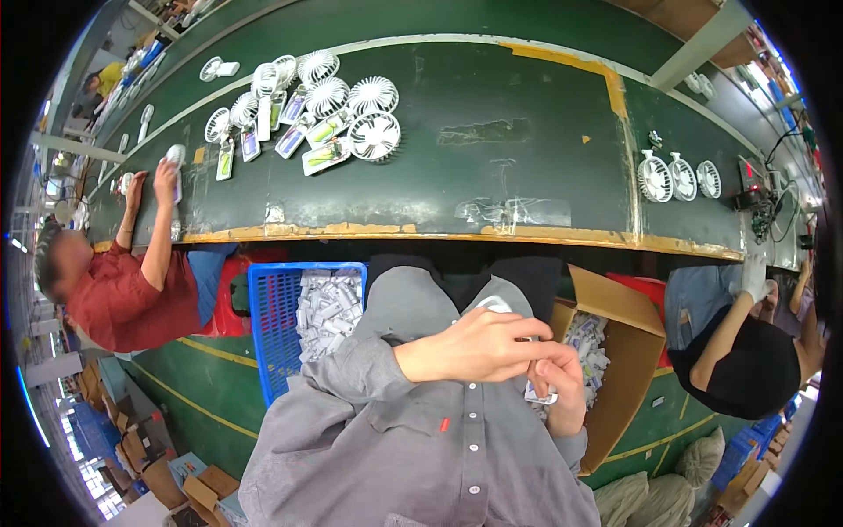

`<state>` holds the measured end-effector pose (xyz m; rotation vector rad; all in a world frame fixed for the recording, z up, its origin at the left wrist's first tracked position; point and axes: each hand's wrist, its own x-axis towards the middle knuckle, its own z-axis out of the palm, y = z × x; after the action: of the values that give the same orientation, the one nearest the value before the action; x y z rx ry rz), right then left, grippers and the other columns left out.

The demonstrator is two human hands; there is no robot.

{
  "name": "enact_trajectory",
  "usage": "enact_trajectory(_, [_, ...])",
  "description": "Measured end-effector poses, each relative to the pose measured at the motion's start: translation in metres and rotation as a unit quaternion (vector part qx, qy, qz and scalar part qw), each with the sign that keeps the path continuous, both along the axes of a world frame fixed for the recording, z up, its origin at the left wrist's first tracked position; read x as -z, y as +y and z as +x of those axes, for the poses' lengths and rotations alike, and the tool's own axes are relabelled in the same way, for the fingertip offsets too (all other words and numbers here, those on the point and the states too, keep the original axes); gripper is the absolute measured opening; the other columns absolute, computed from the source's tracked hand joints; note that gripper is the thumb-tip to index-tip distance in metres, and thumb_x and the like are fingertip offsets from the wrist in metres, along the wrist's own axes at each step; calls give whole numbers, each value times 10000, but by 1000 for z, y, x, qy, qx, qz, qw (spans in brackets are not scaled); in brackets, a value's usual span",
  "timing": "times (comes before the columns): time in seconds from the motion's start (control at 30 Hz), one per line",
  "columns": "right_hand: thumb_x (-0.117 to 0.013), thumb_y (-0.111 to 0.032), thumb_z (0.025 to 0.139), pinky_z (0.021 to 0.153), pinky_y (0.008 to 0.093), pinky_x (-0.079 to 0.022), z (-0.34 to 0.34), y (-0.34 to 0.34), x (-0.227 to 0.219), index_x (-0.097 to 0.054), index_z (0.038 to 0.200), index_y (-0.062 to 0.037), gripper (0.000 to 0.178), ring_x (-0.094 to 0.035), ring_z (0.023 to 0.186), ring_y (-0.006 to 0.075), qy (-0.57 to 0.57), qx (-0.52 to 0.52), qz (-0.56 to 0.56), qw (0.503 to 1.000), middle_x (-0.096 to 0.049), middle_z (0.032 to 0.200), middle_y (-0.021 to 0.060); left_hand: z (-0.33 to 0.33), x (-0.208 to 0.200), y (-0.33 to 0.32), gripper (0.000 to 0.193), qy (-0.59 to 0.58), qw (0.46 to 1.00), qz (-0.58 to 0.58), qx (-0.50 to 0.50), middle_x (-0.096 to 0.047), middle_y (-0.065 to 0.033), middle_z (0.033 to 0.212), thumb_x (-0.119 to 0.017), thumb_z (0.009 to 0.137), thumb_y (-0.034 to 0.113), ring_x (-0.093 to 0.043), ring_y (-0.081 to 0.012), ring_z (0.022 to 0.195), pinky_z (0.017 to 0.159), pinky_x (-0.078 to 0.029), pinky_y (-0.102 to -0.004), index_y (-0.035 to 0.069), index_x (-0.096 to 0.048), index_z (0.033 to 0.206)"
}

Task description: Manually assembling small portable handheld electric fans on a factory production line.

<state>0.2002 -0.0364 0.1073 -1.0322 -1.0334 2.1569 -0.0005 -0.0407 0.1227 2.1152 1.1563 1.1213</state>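
Note:
In front of my chest, above my lap, my left hand (483, 345) and my right hand (562, 384) meet. The fingers of my left hand are bent and pressed together near the right fingertips; what they grip is mostly hidden. My right hand is closed on a small white plastic part (539, 395), which shows below its fingers. Another white piece (493, 304) shows just beyond the back of my left hand; I cannot tell whether it is held or lies on my lap.
A blue basket (263, 303) and a cardboard box (628, 360) flank my lap, holding many small white pieces (329, 312). White handheld fans (375, 135) lie on the green bench (457, 176); several fan heads (655, 178) stand right. Co-workers sit on both sides.

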Motion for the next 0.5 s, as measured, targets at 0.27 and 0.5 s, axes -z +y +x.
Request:
enact_trajectory(0.27, [-589,-200,828,445,241,-272,5,-4,-9,-602,752,31,244,-377,397,78,54,-23,-96,994,-477,464,6,-1,8,-5,167,-39,998,-10,42,-679,3,862,-706,733,88,-657,-169,693,506,-526,-302,93,-715,899])
enact_trajectory(0.5, [-597,-158,829,448,245,-278,6,-8,-8,-625,734,9,194,-386,422,79,80,-6,-119,990,-493,486,4,4,5,-8,164,-142,981,-119,62,-678,-29,813,-699,709,75,-669,-197,696,526,-533,-315,95,-719,870])
